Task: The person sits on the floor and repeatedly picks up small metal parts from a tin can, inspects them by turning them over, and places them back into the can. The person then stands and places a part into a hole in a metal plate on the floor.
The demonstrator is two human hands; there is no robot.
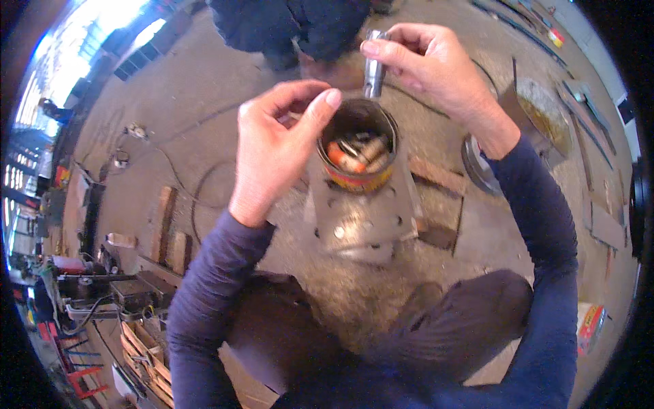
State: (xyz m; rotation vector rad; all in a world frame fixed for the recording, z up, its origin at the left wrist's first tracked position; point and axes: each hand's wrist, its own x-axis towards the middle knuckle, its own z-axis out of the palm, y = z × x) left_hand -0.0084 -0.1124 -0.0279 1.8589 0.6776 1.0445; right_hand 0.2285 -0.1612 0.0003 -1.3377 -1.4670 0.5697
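"What does the head view give you?"

"I see the right hand (pixel 436 68) raised, its grip closed on a silver metal cylinder (pixel 373 73), thumb on the near side, up by the top end."

"Where is the cylinder exactly?"

"Nearly upright, just beyond the far rim of a round can (pixel 363 181) on my feed. I can't tell whether the two touch."

"And the left hand (pixel 276 133)?"

"I have it beside the can's left edge, fingers bent and thumb extended. That grip is released."

"Anything inside the can?"

"An orange-and-white piece (pixel 346 158) among pale and dark ones, too blurred for me to name. The can rests on a pale plate (pixel 354 221) with dark spots."

"And around it?"

"I make out a brown block (pixel 437 176) to the right of the can, wooden pieces (pixel 163 221) on the floor (pixel 197 95) at left, and dark clothing (pixel 286 27) along the top."
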